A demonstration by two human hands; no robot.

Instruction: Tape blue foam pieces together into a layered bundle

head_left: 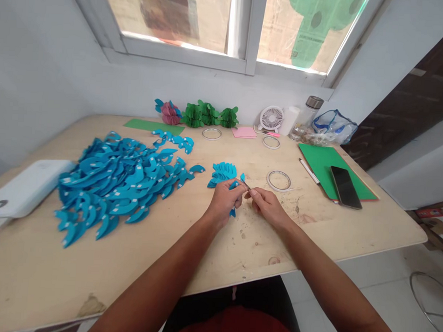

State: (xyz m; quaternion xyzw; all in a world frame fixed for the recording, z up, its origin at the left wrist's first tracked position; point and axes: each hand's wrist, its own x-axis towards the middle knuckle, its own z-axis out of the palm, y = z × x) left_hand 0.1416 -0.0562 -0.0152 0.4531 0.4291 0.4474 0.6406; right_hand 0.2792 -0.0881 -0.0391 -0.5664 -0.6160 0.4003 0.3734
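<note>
My left hand (225,200) is closed around a blue paper piece (233,212), whose ends stick out above and below the fingers. Close beside it, the fingers of my right hand (267,203) pinch a thin dark pointed thing (246,184) that reaches toward the left fingertips; its kind is too small to tell. Just beyond my left hand lies a small row of folded blue paper pieces (223,172). A big heap of curved blue paper pieces (114,176), many with small white squares on them, spreads over the left of the table.
On the right lie a tape roll (278,181), a white pen (309,171), a green sheet (317,165) and a phone (345,187). Along the wall stand green paper figures (209,114), a small fan (271,119) and a bottle (307,118). A white box-shaped device (30,184) sits far left.
</note>
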